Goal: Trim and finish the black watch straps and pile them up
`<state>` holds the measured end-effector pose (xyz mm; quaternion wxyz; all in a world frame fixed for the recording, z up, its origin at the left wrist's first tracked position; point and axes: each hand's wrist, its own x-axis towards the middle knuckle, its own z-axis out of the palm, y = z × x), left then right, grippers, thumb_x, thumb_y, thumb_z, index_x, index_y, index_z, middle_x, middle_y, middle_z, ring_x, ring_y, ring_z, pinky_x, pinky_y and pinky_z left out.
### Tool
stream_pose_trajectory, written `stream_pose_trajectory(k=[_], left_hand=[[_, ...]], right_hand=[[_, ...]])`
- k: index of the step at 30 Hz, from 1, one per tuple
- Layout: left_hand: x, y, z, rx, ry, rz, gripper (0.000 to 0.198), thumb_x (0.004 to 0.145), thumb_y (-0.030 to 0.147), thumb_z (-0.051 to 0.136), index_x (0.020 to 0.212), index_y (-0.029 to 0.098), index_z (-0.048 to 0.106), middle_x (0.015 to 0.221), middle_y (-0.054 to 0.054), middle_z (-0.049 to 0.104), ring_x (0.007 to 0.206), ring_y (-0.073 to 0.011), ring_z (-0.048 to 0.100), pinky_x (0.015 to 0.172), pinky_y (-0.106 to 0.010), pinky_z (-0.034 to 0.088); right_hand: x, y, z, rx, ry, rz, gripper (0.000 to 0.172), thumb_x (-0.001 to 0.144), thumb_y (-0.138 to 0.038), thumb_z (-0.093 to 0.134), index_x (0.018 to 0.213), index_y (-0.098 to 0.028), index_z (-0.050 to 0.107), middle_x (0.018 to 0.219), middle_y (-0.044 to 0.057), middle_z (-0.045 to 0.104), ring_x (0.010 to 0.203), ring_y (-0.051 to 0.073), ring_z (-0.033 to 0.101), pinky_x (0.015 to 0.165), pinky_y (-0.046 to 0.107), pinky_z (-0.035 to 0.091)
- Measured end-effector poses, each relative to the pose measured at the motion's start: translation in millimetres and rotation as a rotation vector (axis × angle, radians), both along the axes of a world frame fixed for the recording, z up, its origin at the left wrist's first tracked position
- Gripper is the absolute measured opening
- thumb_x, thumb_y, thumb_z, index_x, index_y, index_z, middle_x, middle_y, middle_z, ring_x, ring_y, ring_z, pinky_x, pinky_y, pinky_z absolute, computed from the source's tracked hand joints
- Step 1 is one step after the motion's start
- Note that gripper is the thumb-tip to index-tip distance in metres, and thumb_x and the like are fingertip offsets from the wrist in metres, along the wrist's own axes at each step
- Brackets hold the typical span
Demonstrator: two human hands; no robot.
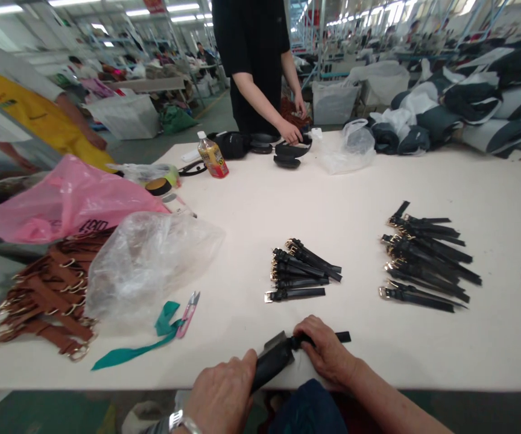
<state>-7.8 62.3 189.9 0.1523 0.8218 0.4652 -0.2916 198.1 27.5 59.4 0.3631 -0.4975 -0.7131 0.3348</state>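
Observation:
My left hand point(224, 389), a metal watch on its wrist, is wrapped around a thick black tool point(272, 363) with a flat grey piece on top; its exact kind I cannot make out. Close to the tool's front end, my right hand point(325, 346) is closed on a short black strap point(342, 337), whose end sticks out to the right. The fingers hide the strap's other end. Just beyond my hands lies a small pile of black buckle straps point(303, 280) with gold buckles. A larger pile of similar straps point(427, 262) lies further right.
Pink-handled thread snips point(188, 314) and a green ribbon point(140, 349) lie left of my hands. Brown straps with metal rings point(55, 289), a clear plastic bag point(147, 265) and a pink bag point(75, 199) cover the left side. Across the table point(242, 223), a person point(255, 66) handles black pieces beside a bottle point(213, 155).

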Motion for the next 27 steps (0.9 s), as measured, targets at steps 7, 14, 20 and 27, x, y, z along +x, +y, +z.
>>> stream_pose_trajectory(k=[7, 14, 20, 27], left_hand=[[15.4, -1.5, 0.0, -0.029, -0.004, 0.017, 0.046, 0.074, 0.017, 0.044, 0.121, 0.018, 0.042, 0.098, -0.009, 0.065, 0.089, -0.0277, 0.061, 0.076, -0.044, 0.048], [7.5, 8.7, -1.4, -0.048, 0.024, 0.015, 0.046, 0.073, 0.020, 0.046, 0.119, 0.021, 0.043, 0.101, -0.008, 0.065, 0.093, -0.0273, 0.059, 0.079, -0.043, 0.046], [19.2, 8.8, 8.2, -0.070, 0.044, -0.016, 0.049, 0.075, 0.016, 0.042, 0.124, 0.018, 0.038, 0.101, -0.011, 0.064, 0.094, -0.0265, 0.059, 0.079, -0.043, 0.046], [24.0, 3.9, 8.9, -0.088, 0.048, 0.006, 0.045, 0.076, 0.016, 0.041, 0.121, 0.017, 0.040, 0.101, -0.011, 0.063, 0.092, -0.0281, 0.060, 0.077, -0.045, 0.047]], right_hand=[[-1.0, -0.6, -2.4, 0.040, -0.010, -0.052, 0.031, 0.075, -0.004, 0.044, 0.102, -0.019, 0.048, 0.093, 0.007, 0.052, 0.087, 0.020, 0.046, 0.080, 0.037, 0.042], [11.5, -5.9, -4.6, 0.082, -0.161, -0.103, 0.015, 0.080, -0.013, 0.051, 0.091, -0.021, 0.057, 0.085, 0.006, 0.054, 0.084, 0.020, 0.048, 0.077, 0.038, 0.041], [15.1, -4.6, -7.0, 0.070, -0.111, -0.094, 0.017, 0.079, -0.011, 0.049, 0.090, -0.020, 0.058, 0.084, 0.006, 0.055, 0.083, 0.020, 0.047, 0.075, 0.038, 0.040], [11.8, -4.6, -10.2, 0.058, -0.127, -0.128, 0.017, 0.078, -0.008, 0.046, 0.084, -0.019, 0.059, 0.079, 0.006, 0.053, 0.079, 0.020, 0.046, 0.072, 0.037, 0.038]])
